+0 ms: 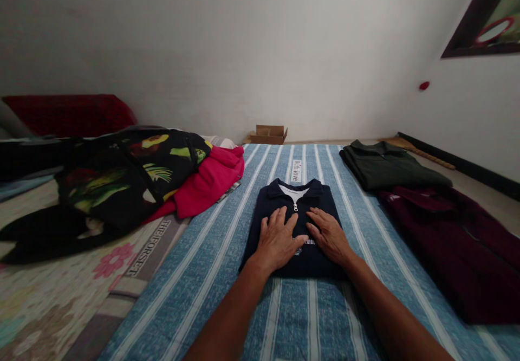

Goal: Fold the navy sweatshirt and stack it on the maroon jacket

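Observation:
A navy zip-neck shirt [320, 194] lies folded into a neat rectangle, its collar facing away from me and its zip pull showing at the neck. My left hand [279, 242] rests flat on the left part of its front, fingers spread. On the right part, my right hand [328, 235] also lies flat with the fingers stretched out. Between and below the hands, white lettering on the shirt is partly covered. Beneath the shirt is a blue striped sheet [219, 274].
To the right lie a folded dark green garment [394, 166] and a folded maroon garment [459, 247]. Leftward, a black patterned garment [134, 171] and a pink one [215, 176] lie heaped on a floral sheet [49, 296]. A cardboard box [268, 134] stands by the wall.

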The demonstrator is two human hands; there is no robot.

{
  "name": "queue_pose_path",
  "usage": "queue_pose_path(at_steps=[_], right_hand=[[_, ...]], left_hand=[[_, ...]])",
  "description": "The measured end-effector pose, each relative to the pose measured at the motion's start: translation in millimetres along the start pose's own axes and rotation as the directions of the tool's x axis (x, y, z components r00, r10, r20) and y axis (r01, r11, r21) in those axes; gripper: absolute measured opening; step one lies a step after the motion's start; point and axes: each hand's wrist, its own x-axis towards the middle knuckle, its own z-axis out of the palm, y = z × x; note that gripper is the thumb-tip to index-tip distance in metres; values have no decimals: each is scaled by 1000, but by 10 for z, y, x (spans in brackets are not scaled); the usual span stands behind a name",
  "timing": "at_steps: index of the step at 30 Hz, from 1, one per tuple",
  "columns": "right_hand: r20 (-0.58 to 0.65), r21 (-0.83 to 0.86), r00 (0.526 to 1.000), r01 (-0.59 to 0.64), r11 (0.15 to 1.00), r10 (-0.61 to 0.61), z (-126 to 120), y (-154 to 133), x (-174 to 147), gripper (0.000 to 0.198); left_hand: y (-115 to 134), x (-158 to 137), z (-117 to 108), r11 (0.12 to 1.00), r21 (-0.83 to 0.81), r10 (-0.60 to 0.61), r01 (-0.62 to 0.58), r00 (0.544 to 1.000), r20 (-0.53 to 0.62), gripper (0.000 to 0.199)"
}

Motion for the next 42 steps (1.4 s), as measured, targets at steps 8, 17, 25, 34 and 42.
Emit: queue_pose_path(at_steps=[8, 17, 25, 34, 42], right_hand=[[-8, 4, 1000, -5, 1000, 6, -2, -2, 3, 41], [-14, 18, 1000, -16, 1000, 16, -10, -13, 0, 41], [-43, 55, 999, -23, 998, 26, -7, -11, -3, 43], [-101, 98, 992, -64, 993, 74, -116, -49, -121, 44], [-89, -32, 986, 137, 990, -139, -225, -482, -433, 38]], left_hand=[[-22, -212, -29, 999, -50, 7, -4, 998, 67, 54], [-40, -401, 111, 999, 12, -54, 53, 996, 75, 60], [-62, -461, 105, 996, 19, -89, 88, 994, 68, 64], [-146, -648, 70, 985, -2, -173, 174, 983, 64, 66], [-337, -747, 158, 919, -310, -282, 244, 956, -83, 59]])
